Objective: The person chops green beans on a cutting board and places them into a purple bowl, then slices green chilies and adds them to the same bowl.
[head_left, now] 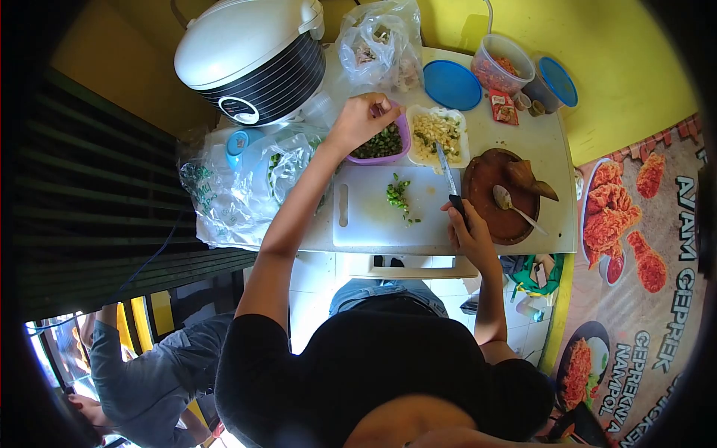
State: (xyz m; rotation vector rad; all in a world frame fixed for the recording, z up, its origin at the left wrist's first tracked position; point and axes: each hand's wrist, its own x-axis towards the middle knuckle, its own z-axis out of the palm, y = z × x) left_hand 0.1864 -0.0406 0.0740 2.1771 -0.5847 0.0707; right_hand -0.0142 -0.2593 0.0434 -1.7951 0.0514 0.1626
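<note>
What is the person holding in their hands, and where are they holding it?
The right hand holds a knife by its black handle. The left hand reaches into the purple bowl; its grip is unclear.

Probably food stall: fried-chicken banner (635, 246), rice cooker (250, 56)

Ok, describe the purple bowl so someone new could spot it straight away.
Start at the white cutting board in the middle of the table. Just beyond it, under the left hand, sits the purple bowl of chopped green pieces. The white tray beside it holds pale pieces.

Left hand (364, 118) over purple bowl (382, 143); right hand (469, 231) grips knife (449, 181).
</note>
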